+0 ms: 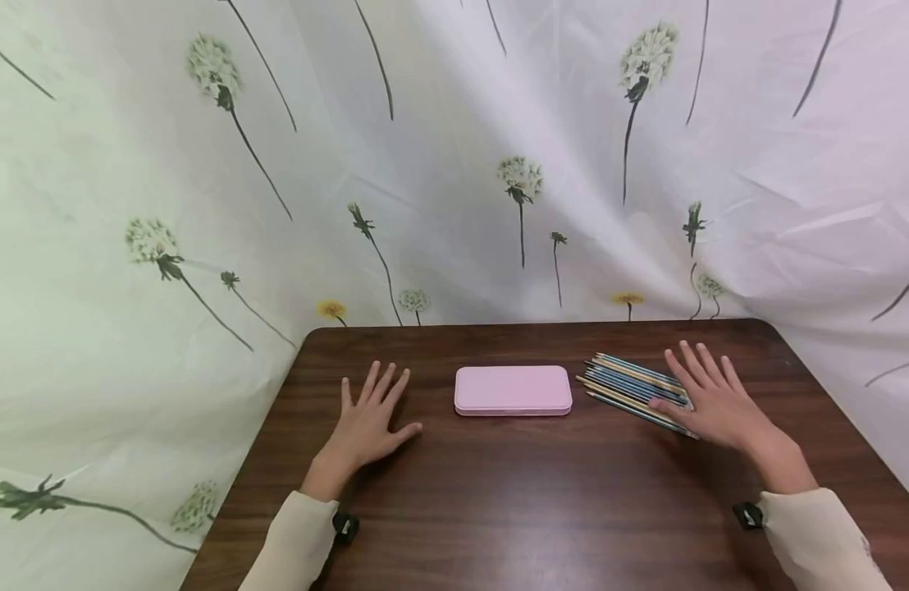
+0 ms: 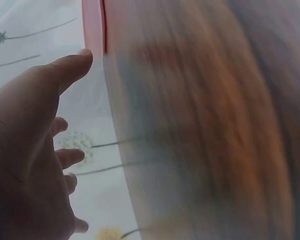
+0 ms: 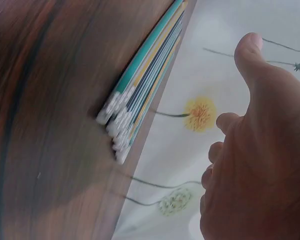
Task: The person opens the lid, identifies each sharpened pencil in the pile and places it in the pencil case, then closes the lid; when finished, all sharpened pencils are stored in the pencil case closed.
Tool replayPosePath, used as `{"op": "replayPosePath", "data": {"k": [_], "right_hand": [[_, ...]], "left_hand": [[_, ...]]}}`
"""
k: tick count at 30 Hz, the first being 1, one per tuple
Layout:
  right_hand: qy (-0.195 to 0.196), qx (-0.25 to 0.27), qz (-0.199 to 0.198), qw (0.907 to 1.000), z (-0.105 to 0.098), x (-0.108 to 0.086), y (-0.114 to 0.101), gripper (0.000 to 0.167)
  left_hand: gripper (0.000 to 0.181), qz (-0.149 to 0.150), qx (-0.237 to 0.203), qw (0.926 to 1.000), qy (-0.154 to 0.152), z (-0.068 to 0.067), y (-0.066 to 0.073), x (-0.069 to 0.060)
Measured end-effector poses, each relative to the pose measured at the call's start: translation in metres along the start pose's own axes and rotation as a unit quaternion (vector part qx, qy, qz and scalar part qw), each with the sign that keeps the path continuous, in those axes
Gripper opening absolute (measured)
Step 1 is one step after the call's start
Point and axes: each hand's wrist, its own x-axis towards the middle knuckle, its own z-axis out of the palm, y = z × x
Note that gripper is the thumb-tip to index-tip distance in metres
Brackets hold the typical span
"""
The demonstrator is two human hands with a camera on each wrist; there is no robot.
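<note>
A closed pink pencil case (image 1: 513,389) lies flat near the back middle of the table. To its right is a loose bunch of pencils (image 1: 628,384), mostly teal and blue with some yellow, tips pointing left. My left hand (image 1: 367,427), fingers spread, is left of the case and apart from it. My right hand (image 1: 720,408) has its fingers spread at the pencils' right end, covering part of it in the head view. In the right wrist view a gap shows between that hand and the pencils' pale ends (image 3: 117,125). Both hands hold nothing.
The dark wooden table (image 1: 499,509) has rounded back corners. Behind it and along both sides hangs a white curtain (image 1: 440,205) printed with dandelions. A small black device (image 1: 345,527) sits at the left wrist, and another (image 1: 748,515) at the right.
</note>
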Motion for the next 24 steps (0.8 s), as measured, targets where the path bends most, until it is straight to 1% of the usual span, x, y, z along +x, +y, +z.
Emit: {"op": "replayPosePath", "data": {"k": [3,6,8,10,13,16,20,24], "right_hand": [[0.008,0.002,-0.013,0.9999,-0.002,0.006,-0.008,0.102],[0.02,0.005,-0.033,0.9992,-0.003,0.012,-0.018,0.099],[0.035,0.006,-0.049,0.9981,-0.002,0.017,-0.026,0.095],[0.055,0.006,-0.066,0.9963,0.0,0.021,-0.036,0.088],[0.089,0.007,-0.086,0.9922,0.004,0.029,-0.053,0.074],[0.111,0.014,-0.1,0.9886,0.009,0.038,-0.071,0.064],[0.113,0.024,-0.126,0.9853,0.019,0.051,-0.092,0.054],[0.107,0.009,-0.163,0.9808,0.032,0.065,-0.11,0.046]], "left_hand": [[0.091,0.015,-0.007,0.9998,0.011,-0.004,0.007,0.004],[0.087,0.026,-0.022,0.9994,0.009,-0.007,0.014,0.007],[0.085,0.033,-0.032,0.9989,0.006,-0.008,0.019,0.009],[0.084,0.037,-0.04,0.9985,0.005,-0.008,0.025,0.013],[0.082,0.048,-0.051,0.9975,0.012,-0.008,0.034,0.019],[0.082,0.058,-0.059,0.9965,0.015,-0.008,0.045,0.026],[0.082,0.068,-0.066,0.9955,0.008,-0.009,0.06,0.034],[0.083,0.086,-0.072,0.9936,0.003,-0.004,0.07,0.044]]}}
